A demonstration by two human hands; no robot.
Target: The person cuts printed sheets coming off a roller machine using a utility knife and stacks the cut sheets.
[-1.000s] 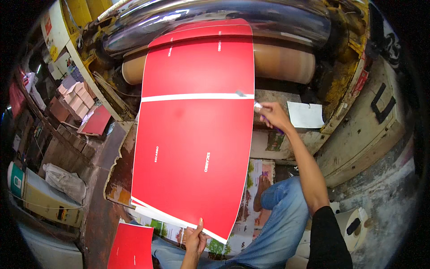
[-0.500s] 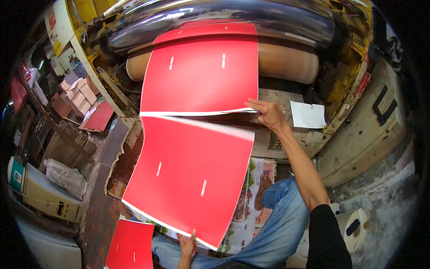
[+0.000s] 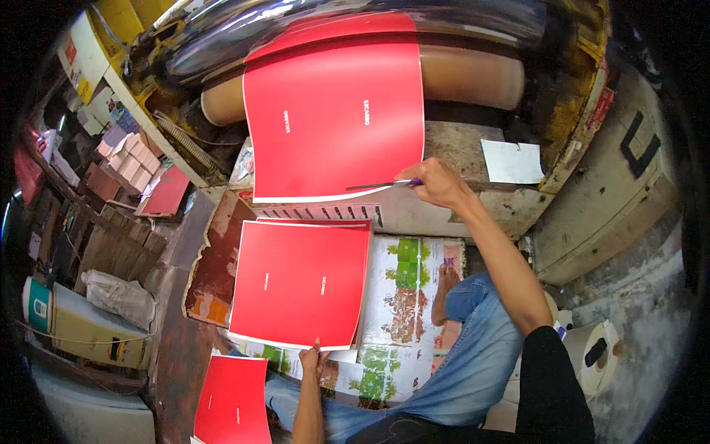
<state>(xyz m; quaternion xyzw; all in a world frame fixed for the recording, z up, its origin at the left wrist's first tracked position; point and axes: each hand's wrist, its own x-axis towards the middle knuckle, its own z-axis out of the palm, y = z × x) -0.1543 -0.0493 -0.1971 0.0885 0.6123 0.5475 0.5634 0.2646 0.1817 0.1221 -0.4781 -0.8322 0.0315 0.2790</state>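
Observation:
A red printed sheet (image 3: 333, 111) with white edges hangs down out of the rollers. My right hand (image 3: 441, 185) is closed at its lower right corner around a slim knife (image 3: 373, 186). Its thin dark blade lies along the sheet's lower edge, and a purple-and-white end shows at my fingers. Below, a separate red sheet (image 3: 296, 274) lies over other sheets whose edges stick out at the top and right. My left hand (image 3: 314, 359) pinches this sheet's near edge, thumb on top. Another red sheet (image 3: 233, 396) lies at the lower left, beside my leg.
A shiny metal roller (image 3: 355, 37) and a brown roller (image 3: 473, 78) span the machine ahead. White paper (image 3: 512, 161) rests on the ledge at right, near a pale cabinet (image 3: 614, 185). Printed sheeting (image 3: 403, 311) covers the surface before my legs. Boxes (image 3: 132, 159) stand at far left.
My left hand has drawn the separate sheet left and down onto the other sheets. The sheet from the rollers hangs lower, and the blade in my right hand now shows across its edge.

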